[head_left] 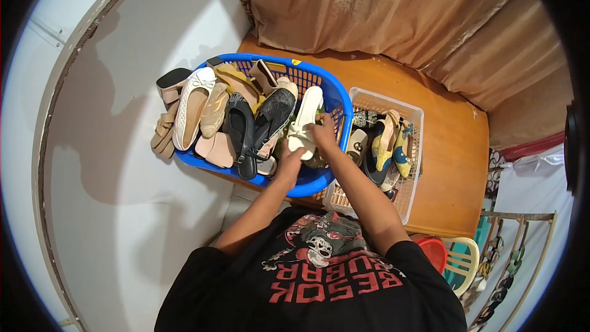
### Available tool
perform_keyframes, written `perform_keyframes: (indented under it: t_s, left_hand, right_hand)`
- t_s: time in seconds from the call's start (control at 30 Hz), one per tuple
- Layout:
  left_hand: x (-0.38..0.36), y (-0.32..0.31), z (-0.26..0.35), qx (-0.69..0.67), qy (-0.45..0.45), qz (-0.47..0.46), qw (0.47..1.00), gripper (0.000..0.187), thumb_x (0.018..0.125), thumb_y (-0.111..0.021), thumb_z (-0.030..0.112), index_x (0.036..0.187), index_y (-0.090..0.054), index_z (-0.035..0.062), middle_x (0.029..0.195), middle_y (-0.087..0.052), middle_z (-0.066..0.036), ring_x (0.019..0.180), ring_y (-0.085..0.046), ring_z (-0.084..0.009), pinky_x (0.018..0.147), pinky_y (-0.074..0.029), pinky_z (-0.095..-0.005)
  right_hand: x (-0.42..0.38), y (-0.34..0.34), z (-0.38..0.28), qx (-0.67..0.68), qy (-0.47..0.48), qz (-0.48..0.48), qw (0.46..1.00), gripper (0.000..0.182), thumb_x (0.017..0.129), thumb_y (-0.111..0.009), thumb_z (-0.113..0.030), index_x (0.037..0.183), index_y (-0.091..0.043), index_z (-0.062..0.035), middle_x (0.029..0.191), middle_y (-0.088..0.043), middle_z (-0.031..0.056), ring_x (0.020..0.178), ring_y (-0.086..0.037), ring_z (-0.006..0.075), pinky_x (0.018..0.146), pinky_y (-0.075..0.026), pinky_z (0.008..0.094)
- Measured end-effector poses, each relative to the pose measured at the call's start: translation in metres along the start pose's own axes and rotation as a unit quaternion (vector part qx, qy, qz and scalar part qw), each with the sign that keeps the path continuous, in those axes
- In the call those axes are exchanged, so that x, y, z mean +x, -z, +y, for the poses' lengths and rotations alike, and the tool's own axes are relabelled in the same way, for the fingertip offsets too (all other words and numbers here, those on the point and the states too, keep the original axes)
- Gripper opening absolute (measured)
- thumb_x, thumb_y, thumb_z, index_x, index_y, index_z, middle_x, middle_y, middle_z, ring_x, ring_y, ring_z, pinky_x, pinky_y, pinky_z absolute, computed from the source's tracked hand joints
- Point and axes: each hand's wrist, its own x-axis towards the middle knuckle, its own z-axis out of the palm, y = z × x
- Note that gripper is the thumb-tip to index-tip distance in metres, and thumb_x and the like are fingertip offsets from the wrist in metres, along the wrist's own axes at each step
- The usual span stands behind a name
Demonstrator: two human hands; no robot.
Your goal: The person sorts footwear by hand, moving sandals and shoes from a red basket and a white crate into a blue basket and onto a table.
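Note:
A white sandal [309, 107] with a bow or knot strap is held between both hands over the right end of the blue basket [319, 185]. My left hand [289, 161] grips its lower end, with the fingers partly hidden by the sandal. On its right side, my right hand [324, 132] closes on the sandal near the strap. Left of it in the basket lie a black textured shoe [275, 110], a black slingback [239, 124], a gold flat [214, 110] and a white quilted flat [192, 110] with a bow.
A clear plastic basket [415, 166] holding yellow patterned shoes [386, 141] and other footwear stands right of the blue one on a wooden table [452, 147]. Brown curtains [393, 12] hang behind. A plastic chair [465, 258] and a shoe rack [519, 252] are at lower right.

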Motion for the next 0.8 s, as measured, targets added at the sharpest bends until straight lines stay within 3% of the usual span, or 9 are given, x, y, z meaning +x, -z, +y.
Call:
perform_keyframes:
  t_s: [0.1,0.27,0.33,0.37,0.5,0.63,0.67,0.73,0.8]
  left_hand:
    - [-0.028,-0.021,0.018,0.004,0.043,-0.031,0.999,0.088,0.088,-0.067,0.020,0.159,-0.021,0.0009,0.147,-0.049,-0.017,0.127,-0.053,-0.0283,0.108,-0.042,-0.0388]
    - [0.013,0.000,-0.034,0.058,-0.009,-0.003,0.998,0.081,0.092,-0.058,0.023,0.161,-0.020,0.0032,0.162,-0.030,-0.016,0.150,-0.024,-0.0264,0.122,-0.018,-0.0371]
    - [0.018,0.008,-0.021,0.094,-0.037,0.020,0.995,0.081,0.092,-0.057,0.031,0.161,-0.024,0.0030,0.165,-0.019,-0.025,0.153,-0.019,-0.0341,0.124,-0.018,-0.0402]
    - [0.018,0.012,-0.016,0.079,-0.026,0.007,0.997,0.074,0.095,-0.054,0.023,0.160,-0.026,0.0041,0.165,-0.025,-0.016,0.153,-0.019,-0.0268,0.124,-0.012,-0.0370]
    - [0.009,0.002,-0.006,-0.037,0.007,0.018,0.999,0.075,0.096,-0.054,0.025,0.162,-0.022,0.0099,0.165,-0.029,-0.014,0.151,-0.024,-0.0259,0.123,-0.014,-0.0376]
    - [0.026,0.005,-0.007,-0.057,-0.010,-0.012,0.998,0.076,0.094,-0.058,0.024,0.162,-0.024,0.0149,0.161,-0.034,-0.013,0.148,-0.029,-0.0260,0.122,-0.017,-0.0385]
    - [0.027,0.005,-0.008,-0.057,-0.009,-0.011,0.998,0.076,0.094,-0.058,0.024,0.162,-0.024,0.0149,0.161,-0.034,-0.013,0.148,-0.029,-0.0260,0.122,-0.017,-0.0385]
    - [0.023,0.002,-0.002,0.051,-0.008,0.034,0.998,0.077,0.092,-0.062,0.026,0.161,-0.027,0.0167,0.158,-0.036,-0.016,0.139,-0.042,-0.0302,0.113,-0.036,-0.0405]
    - [0.012,-0.001,0.007,0.075,-0.011,0.037,0.996,0.078,0.091,-0.063,0.023,0.160,-0.028,0.0141,0.159,-0.035,-0.017,0.143,-0.037,-0.0307,0.117,-0.031,-0.0410]
  right_hand:
    - [0.012,0.019,0.009,0.250,-0.022,-0.095,0.963,0.029,0.086,-0.062,-0.010,0.114,-0.057,-0.0041,0.112,-0.059,0.0120,0.101,-0.057,0.0247,0.089,-0.047,0.0375]
    - [0.006,0.024,-0.019,0.200,-0.122,-0.013,0.972,0.050,0.089,-0.061,-0.025,0.133,-0.046,-0.0053,0.118,-0.058,0.0149,0.103,-0.059,0.0259,0.086,-0.050,0.0404]
    - [0.009,0.024,-0.024,0.217,-0.191,-0.086,0.953,0.058,0.089,-0.064,-0.029,0.137,-0.042,-0.0048,0.119,-0.057,0.0165,0.102,-0.060,0.0272,0.084,-0.053,0.0425]
    - [0.009,0.022,-0.022,0.184,-0.181,-0.108,0.960,0.060,0.089,-0.066,-0.031,0.137,-0.044,-0.0020,0.123,-0.059,0.0200,0.107,-0.062,0.0304,0.085,-0.054,0.0442]
    - [0.018,0.020,-0.008,0.026,-0.093,-0.204,0.974,0.061,0.088,-0.066,-0.034,0.132,-0.056,0.0079,0.134,-0.057,0.0344,0.125,-0.058,0.0416,0.098,-0.051,0.0458]
    - [0.035,0.000,0.030,-0.104,0.009,-0.156,0.982,0.063,0.087,-0.066,-0.036,0.132,-0.057,0.0077,0.138,-0.050,0.0414,0.128,-0.051,0.0524,0.112,-0.040,0.0502]
    - [0.036,-0.004,0.037,-0.103,0.008,-0.156,0.982,0.063,0.087,-0.066,-0.036,0.132,-0.057,0.0077,0.138,-0.050,0.0414,0.128,-0.051,0.0524,0.112,-0.040,0.0502]
    - [0.032,-0.007,0.036,-0.112,0.066,-0.078,0.988,0.043,0.090,-0.067,-0.024,0.119,-0.065,0.0072,0.111,-0.071,0.0274,0.103,-0.070,0.0365,0.089,-0.053,0.0433]
    - [0.025,0.004,0.023,-0.092,0.075,-0.102,0.988,0.041,0.090,-0.068,-0.022,0.119,-0.065,0.0074,0.112,-0.071,0.0273,0.103,-0.070,0.0369,0.089,-0.053,0.0435]
